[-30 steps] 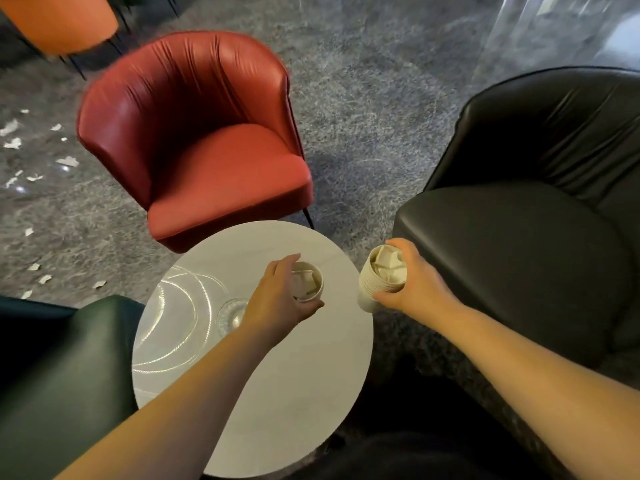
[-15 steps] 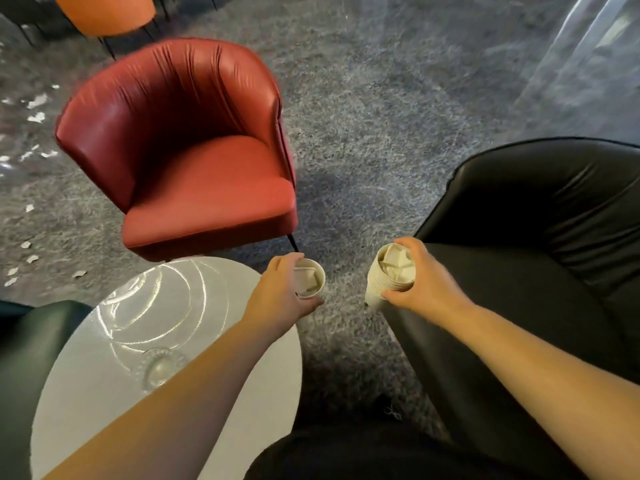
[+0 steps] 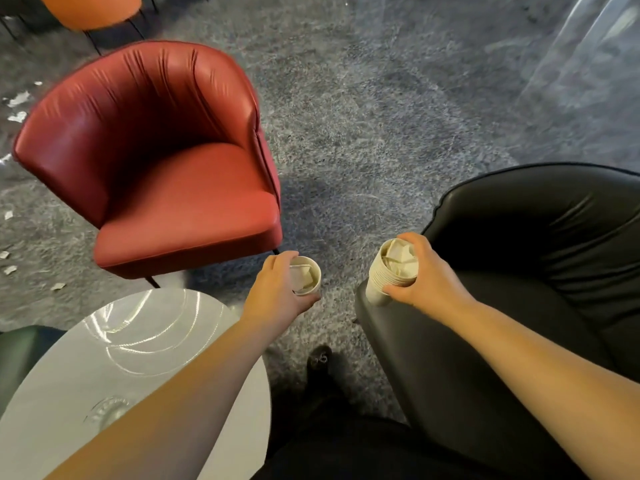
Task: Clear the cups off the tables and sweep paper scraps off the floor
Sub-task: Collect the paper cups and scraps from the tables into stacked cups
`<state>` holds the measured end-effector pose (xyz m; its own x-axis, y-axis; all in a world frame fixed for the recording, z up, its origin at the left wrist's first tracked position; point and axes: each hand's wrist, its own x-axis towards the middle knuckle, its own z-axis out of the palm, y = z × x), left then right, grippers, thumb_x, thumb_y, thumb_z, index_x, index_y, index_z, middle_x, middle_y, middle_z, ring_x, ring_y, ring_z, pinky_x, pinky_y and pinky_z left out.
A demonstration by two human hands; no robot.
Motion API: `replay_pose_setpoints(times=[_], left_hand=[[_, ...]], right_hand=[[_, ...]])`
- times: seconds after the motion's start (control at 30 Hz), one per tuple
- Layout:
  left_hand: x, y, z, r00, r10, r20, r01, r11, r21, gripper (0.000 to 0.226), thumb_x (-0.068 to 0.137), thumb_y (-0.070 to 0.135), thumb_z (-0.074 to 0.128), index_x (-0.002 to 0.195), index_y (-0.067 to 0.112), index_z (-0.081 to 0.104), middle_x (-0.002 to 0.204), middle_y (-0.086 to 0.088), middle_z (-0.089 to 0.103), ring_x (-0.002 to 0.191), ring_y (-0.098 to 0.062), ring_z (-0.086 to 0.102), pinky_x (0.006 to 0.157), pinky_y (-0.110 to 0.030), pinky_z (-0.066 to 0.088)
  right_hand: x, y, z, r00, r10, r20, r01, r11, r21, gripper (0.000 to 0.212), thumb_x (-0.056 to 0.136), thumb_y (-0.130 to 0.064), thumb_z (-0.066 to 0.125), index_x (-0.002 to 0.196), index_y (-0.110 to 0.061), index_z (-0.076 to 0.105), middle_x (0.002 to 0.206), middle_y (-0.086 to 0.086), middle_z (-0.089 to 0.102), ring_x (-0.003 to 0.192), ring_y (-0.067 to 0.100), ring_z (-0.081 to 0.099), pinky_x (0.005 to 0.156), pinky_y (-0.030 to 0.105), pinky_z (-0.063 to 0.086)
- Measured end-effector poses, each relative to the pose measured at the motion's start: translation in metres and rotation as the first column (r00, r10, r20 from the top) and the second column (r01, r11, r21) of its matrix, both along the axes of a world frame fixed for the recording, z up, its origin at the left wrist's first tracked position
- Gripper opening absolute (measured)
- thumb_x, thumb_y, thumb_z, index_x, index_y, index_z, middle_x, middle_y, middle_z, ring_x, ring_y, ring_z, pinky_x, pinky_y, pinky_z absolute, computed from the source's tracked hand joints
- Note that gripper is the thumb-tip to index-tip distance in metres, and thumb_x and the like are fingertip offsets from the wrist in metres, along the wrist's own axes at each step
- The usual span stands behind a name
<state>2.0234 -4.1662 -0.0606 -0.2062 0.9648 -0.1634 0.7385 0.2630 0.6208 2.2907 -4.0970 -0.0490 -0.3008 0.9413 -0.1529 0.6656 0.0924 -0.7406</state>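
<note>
My left hand [image 3: 277, 292] grips a single cream paper cup [image 3: 306, 277] with folded paper inside, held over the carpet just past the round white table [image 3: 69, 386]. My right hand [image 3: 424, 275] grips a stack of nested cream paper cups [image 3: 389, 271], also stuffed with paper, in front of the black chair. The two hands are a short gap apart. White paper scraps [image 3: 17, 109] lie scattered on the grey carpet at the far left.
A red armchair [image 3: 156, 161] stands ahead on the left, a black armchair [image 3: 536, 271] on the right, a dark green seat [image 3: 20, 344] at the left edge, an orange chair [image 3: 90, 8] at the top. A clear glass object [image 3: 104, 412] sits on the table. My shoe [image 3: 320, 362] shows below.
The left hand lifted the single cup off the table and carried it right, past the table's edge. The view shifted right, so the table slid to the lower left. The right hand kept its stack.
</note>
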Motion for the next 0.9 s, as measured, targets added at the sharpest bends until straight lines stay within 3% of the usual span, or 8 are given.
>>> replay_pose_setpoints(times=[0.2,0.33,0.57,0.8,0.9], left_hand=[[-0.027,0.091,-0.007,1.000,-0.028,0.005,0.028,0.999,0.036,0.087,0.069,0.041,0.085,0.141,0.023,0.040,0.134,0.001,0.043,0.123,-0.017,0.044,0.094,-0.029,0.038],[-0.065,0.169,-0.010,0.997,-0.069,-0.014,0.070,0.997,0.045,0.088,0.066,0.040,0.087,0.139,0.020,0.041,0.133,-0.002,0.045,0.121,-0.021,0.046,0.094,-0.031,0.038],[-0.132,0.306,0.003,0.983,-0.183,-0.019,0.184,0.982,0.042,0.090,0.065,0.038,0.087,0.141,0.020,0.041,0.137,-0.002,0.045,0.124,-0.021,0.047,0.102,-0.036,0.041],[-0.169,0.400,0.010,0.976,-0.217,0.011,0.216,0.975,0.059,0.094,0.068,0.041,0.086,0.144,0.018,0.036,0.139,0.000,0.042,0.127,-0.016,0.043,0.099,-0.020,0.032],[-0.179,0.430,0.011,0.978,-0.208,0.032,0.207,0.977,0.048,0.094,0.068,0.041,0.086,0.144,0.018,0.036,0.139,0.000,0.041,0.126,-0.016,0.043,0.100,-0.022,0.033]], right_hand=[[-0.030,0.077,0.001,0.999,-0.024,0.023,0.023,0.999,0.030,0.087,0.065,-0.030,0.085,0.130,-0.043,0.029,0.114,-0.008,0.044,0.099,0.010,0.048,0.080,0.025,0.038],[-0.063,0.145,-0.001,0.998,-0.057,0.028,0.056,0.998,0.030,0.088,0.066,-0.030,0.083,0.133,-0.042,0.027,0.120,-0.004,0.046,0.097,0.014,0.052,0.066,0.020,0.039],[-0.128,0.265,0.007,0.989,-0.144,0.042,0.144,0.989,-0.010,0.090,0.066,-0.029,0.084,0.132,-0.046,0.025,0.120,-0.010,0.044,0.095,0.013,0.053,0.058,0.016,0.039],[-0.176,0.355,0.010,0.981,-0.194,0.014,0.195,0.980,-0.029,0.089,0.063,-0.030,0.086,0.128,-0.048,0.028,0.117,-0.009,0.047,0.092,0.012,0.054,0.061,0.020,0.041],[-0.188,0.386,0.011,0.984,-0.179,0.013,0.179,0.983,-0.033,0.088,0.064,-0.030,0.085,0.128,-0.049,0.028,0.119,-0.010,0.050,0.090,0.006,0.054,0.054,0.012,0.040]])
